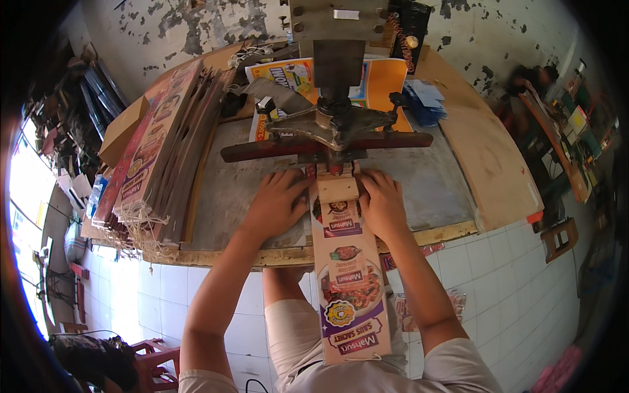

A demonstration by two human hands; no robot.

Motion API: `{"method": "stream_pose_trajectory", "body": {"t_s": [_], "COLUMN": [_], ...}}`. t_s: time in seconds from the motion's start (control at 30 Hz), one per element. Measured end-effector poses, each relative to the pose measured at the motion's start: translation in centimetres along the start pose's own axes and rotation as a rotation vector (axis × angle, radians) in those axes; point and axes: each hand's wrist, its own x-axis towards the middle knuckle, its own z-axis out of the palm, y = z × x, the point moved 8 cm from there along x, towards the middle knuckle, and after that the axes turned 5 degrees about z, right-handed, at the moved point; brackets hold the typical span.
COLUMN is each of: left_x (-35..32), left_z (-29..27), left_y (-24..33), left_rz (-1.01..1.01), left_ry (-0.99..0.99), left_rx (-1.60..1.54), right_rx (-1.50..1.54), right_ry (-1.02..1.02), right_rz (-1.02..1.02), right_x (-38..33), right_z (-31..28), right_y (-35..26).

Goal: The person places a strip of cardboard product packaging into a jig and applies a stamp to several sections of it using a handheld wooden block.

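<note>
A long printed cardboard strip (350, 252) with food pictures runs from my lap up onto the metal worktable. Its far end lies under a wooden block (337, 187) at the foot of a hand press (334, 124). At the strip's left edge, beside the block, my left hand (280, 202) grips with bent fingers. My right hand (382, 202) holds the opposite edge, its fingertips close to the block. The block and press hide the strip's far end. A white string loop (363, 357) hangs at the near end.
Stacked printed cardboard strips (154, 144) with strings stand on the table's left. Blue packets (426, 103) lie behind on the right, near a colourful printed sheet (386, 75). The press's crossbar (400, 140) spans above my hands. A red stool (154, 363) stands at lower left.
</note>
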Motion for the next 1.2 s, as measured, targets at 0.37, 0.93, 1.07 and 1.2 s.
{"method": "stream_pose_trajectory", "body": {"t_s": [0.37,0.93,1.07,1.2], "left_x": [-0.1,-0.04,0.09,0.01], "left_z": [0.2,0.53,0.37,0.13], "left_y": [-0.05,-0.16,0.1,0.35], "left_rz": [0.015,-0.032,-0.037,-0.027], "left_ry": [0.005,-0.028,-0.04,-0.021], "left_rx": [0.056,0.048,0.03,0.037], "right_rx": [-0.012,0.029,0.014,0.024], "right_ry": [0.004,0.025,0.027,0.014], "right_rz": [-0.017,-0.015,-0.021,-0.017], "right_x": [0.0,0.02,-0.12,-0.17], "right_z": [-0.01,-0.5,-0.21,-0.08], "right_y": [-0.28,-0.59,-0.44,-0.42]}}
